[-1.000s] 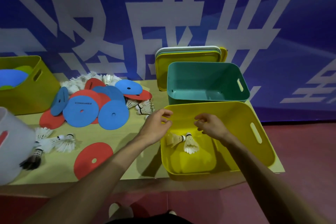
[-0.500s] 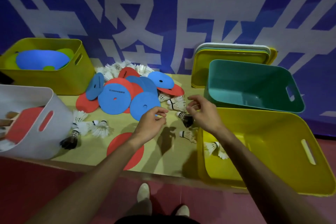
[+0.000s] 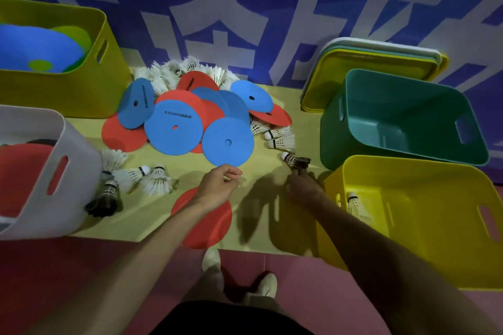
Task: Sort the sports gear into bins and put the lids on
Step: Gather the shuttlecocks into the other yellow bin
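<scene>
My right hand (image 3: 302,185) reaches over the table just left of the yellow bin (image 3: 422,212), and its fingertips pinch the skirt of a dark-feathered shuttlecock (image 3: 295,162). Two white shuttlecocks (image 3: 353,202) lie inside that bin. My left hand (image 3: 220,185) hovers with loosely curled fingers and holds nothing, above the far edge of a lone red disc (image 3: 204,223). A pile of blue and red discs (image 3: 174,128) fills the table's middle. White shuttlecocks (image 3: 280,136) lie at the pile's right side.
An empty teal bin (image 3: 394,106) stands behind the yellow one, with stacked lids (image 3: 381,62) against the wall. A yellow-green bin (image 3: 54,95) holds blue discs at back left. A white bin (image 3: 76,171) holds red discs. More shuttlecocks (image 3: 147,177) lie beside it.
My right hand left the yellow bin, where shuttlecocks now lie, and came onto the dark shuttlecock on the table. My left hand shifted left over the red disc. The view turned left.
</scene>
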### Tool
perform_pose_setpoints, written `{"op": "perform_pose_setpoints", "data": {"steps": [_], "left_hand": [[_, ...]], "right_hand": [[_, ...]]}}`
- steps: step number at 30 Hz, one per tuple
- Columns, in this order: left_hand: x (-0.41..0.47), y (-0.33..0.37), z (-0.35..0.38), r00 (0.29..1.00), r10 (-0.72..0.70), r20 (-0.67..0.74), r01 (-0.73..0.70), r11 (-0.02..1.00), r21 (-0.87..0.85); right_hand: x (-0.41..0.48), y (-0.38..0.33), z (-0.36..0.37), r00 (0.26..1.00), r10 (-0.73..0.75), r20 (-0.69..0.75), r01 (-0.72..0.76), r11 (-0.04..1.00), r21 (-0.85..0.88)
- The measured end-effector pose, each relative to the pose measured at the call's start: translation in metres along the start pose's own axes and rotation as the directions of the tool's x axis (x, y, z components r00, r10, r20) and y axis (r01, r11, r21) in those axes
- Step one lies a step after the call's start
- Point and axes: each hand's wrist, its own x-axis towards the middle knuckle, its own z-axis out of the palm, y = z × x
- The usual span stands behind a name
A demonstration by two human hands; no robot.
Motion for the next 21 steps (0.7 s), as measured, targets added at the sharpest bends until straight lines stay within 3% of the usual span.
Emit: {"op": "perform_pose_setpoints", "data": {"steps": [7, 11, 13, 17, 19, 21], "left_hand": [[0.011, -0.029, -0.029, 0.995, -0.103, -0.011, 0.103, 0.994, 0.027], [0.012, -0.047, -0.047, 0.990, -0.115, -0.081, 0.115, 0.993, -0.001], [0.014, -0.056, -0.061, 0.979, -0.098, -0.181, 0.104, 0.994, 0.022], [0.017, -0.082, -0.087, 0.899, -0.053, -0.436, 0.166, 0.960, 0.226], [0.019, -0.091, -0.096, 0.869, -0.083, -0.488, 0.253, 0.922, 0.294], [0.023, -0.100, -0.101, 0.882, -0.107, -0.458, 0.293, 0.887, 0.357]], "right_hand": [[0.016, 0.000, 0.015, 0.999, 0.050, -0.005, -0.050, 0.983, -0.175], [0.021, -0.019, 0.019, 1.000, -0.007, 0.016, 0.011, 0.960, -0.281], [0.023, -0.031, 0.019, 1.000, -0.013, -0.001, 0.013, 0.978, -0.208], [0.026, -0.062, 0.021, 0.999, 0.031, -0.020, -0.030, 0.998, 0.053], [0.026, -0.078, 0.022, 1.000, 0.016, -0.012, -0.014, 0.990, 0.141], [0.024, -0.093, 0.020, 0.999, -0.007, -0.042, 0.017, 0.969, 0.245]]}}
